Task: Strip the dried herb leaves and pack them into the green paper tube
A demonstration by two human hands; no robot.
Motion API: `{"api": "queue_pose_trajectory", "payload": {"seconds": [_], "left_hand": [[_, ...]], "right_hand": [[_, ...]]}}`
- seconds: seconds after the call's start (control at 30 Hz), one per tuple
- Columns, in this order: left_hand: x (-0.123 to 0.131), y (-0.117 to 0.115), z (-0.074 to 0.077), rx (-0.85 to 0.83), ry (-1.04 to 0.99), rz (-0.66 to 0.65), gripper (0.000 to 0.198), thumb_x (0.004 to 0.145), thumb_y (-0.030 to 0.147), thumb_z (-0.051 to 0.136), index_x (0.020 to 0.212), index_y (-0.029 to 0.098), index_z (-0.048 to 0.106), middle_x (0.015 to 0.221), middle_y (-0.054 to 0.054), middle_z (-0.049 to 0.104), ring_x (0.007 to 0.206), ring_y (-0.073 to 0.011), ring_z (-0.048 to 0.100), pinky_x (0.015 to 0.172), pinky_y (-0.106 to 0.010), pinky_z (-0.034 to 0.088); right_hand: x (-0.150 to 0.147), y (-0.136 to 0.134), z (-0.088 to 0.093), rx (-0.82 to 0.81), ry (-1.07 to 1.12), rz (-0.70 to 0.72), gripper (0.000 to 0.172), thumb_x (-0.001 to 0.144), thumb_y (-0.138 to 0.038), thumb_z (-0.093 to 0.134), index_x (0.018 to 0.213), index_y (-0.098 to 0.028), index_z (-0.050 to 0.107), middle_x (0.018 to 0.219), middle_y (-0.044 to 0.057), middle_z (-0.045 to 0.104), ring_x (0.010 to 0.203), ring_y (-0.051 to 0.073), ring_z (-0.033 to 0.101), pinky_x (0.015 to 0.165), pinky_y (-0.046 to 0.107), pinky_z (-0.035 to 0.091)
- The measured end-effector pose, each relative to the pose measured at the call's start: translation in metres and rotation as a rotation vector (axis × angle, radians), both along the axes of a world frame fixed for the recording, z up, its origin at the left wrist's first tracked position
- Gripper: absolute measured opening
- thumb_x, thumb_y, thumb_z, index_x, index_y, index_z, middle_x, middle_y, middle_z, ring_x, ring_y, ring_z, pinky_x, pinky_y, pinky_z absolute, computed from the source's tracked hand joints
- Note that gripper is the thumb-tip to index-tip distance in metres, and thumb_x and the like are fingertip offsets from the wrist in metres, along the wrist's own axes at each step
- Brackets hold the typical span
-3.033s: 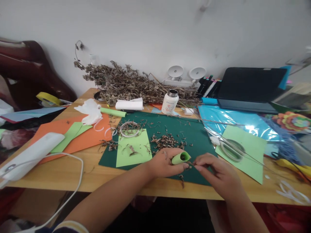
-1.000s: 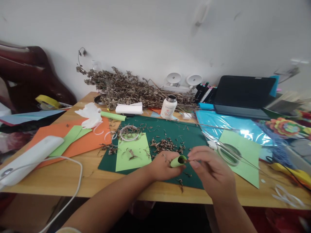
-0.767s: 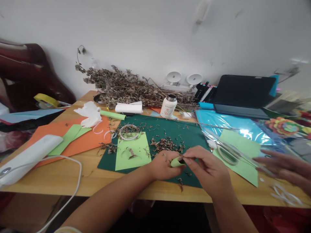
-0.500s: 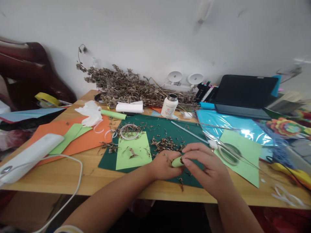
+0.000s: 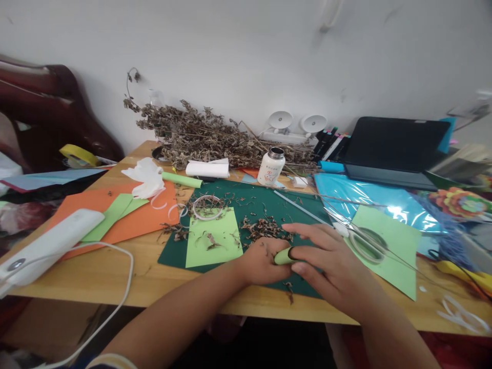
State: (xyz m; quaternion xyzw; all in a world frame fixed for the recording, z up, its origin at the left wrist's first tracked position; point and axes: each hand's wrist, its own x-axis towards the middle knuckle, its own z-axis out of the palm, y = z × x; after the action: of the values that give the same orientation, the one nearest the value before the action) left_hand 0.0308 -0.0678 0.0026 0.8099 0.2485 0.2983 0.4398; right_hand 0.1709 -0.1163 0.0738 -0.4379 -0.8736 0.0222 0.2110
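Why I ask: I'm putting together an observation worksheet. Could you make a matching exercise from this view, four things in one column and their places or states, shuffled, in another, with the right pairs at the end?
Column one
1. Left hand
2. Bottle
3. Dried plants
4. Mat

Column two
A. Dark green, beneath scattered leaf bits
B. Tangled and brown, in a heap by the wall
C. Wrapped around a light green tube
D. White, standing upright with its mouth uncovered

Right pairs: 1-C, 2-D, 3-B, 4-A
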Motion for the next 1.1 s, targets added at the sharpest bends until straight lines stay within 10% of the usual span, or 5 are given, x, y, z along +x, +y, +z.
{"api": "queue_pose_trajectory", "payload": {"seconds": [0.3, 0.8, 1.1], "left_hand": [[-0.002, -0.001, 0.003, 0.03, 0.002, -0.028, 0.016, 0.069, 0.024, 0.046, 0.057, 0.014, 0.044, 0.052, 0.004, 0.04, 0.052, -0.0062, 0.039, 0.05, -0.017, 0.032], [0.0, 0.0, 0.0, 0.008, -0.006, 0.001, 0.015, 0.066, 0.023, 0.048, 0.055, 0.014, 0.041, 0.051, 0.005, 0.035, 0.05, -0.005, 0.035, 0.047, -0.016, 0.029], [0.001, 0.002, -0.004, 0.008, 0.003, -0.01, 0.014, 0.059, 0.018, 0.051, 0.052, 0.014, 0.04, 0.05, 0.006, 0.038, 0.051, -0.0057, 0.039, 0.049, -0.015, 0.033]], "right_hand": [[0.01, -0.004, 0.031, -0.019, -0.191, 0.031, 0.022, 0.076, -0.031, 0.045, 0.094, -0.025, 0.055, 0.126, 0.005, 0.04, 0.105, 0.023, 0.043, 0.082, 0.042, 0.038], [0.008, 0.006, 0.006, 0.033, 0.143, 0.063, 0.011, 0.077, -0.014, 0.045, 0.078, -0.02, 0.054, 0.074, 0.003, 0.058, 0.073, 0.011, 0.053, 0.064, 0.023, 0.045], [0.0, 0.007, 0.02, -0.098, -0.089, 0.062, 0.019, 0.077, -0.02, 0.043, 0.071, -0.024, 0.061, 0.108, 0.002, 0.052, 0.094, 0.018, 0.047, 0.081, 0.037, 0.038]]}}
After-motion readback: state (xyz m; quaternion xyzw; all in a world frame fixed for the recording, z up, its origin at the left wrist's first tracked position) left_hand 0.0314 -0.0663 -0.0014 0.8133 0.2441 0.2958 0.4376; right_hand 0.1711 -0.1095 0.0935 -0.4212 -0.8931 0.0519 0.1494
